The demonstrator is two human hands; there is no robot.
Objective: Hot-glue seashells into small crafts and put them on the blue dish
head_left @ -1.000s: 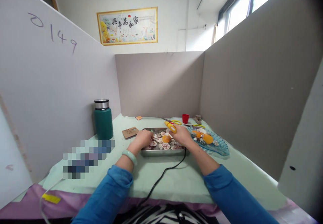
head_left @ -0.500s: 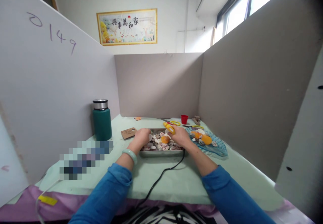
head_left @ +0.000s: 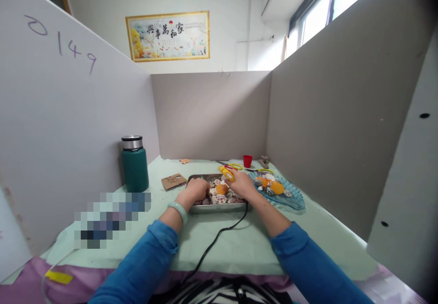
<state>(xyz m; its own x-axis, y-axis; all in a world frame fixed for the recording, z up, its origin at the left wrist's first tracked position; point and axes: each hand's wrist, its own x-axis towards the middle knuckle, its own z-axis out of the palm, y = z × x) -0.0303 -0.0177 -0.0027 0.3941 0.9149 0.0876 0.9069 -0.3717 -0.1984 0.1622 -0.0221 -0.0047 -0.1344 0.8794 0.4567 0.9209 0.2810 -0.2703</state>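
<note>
A metal tray (head_left: pixel 219 208) full of seashells (head_left: pixel 219 198) lies in front of me, with an orange shell (head_left: pixel 221 189) near its middle. My left hand (head_left: pixel 197 190) reaches over the tray's left part, its fingers bent down together among the shells; whatever they pinch is hidden. Closed around a yellow glue gun (head_left: pixel 226 173) is my right hand (head_left: pixel 242 184), above the tray's right side. From below that hand a black cord (head_left: pixel 219 234) runs toward the table's front edge.
A blue shell-shaped dish (head_left: pixel 294 200) holding orange pieces and shells stands to the right. Behind are scissors (head_left: pixel 235 166), a red cup (head_left: pixel 247 160) and a small grey-brown object (head_left: pixel 263 161). At left are a brown card (head_left: pixel 174 181) and a green bottle (head_left: pixel 134 169). Partitions (head_left: pixel 212 112) enclose the table.
My left hand has shifted right and deeper over the tray, its fingers lower among the shells. My right hand keeps the glue gun in nearly the same place. The whole view has shifted slightly left.
</note>
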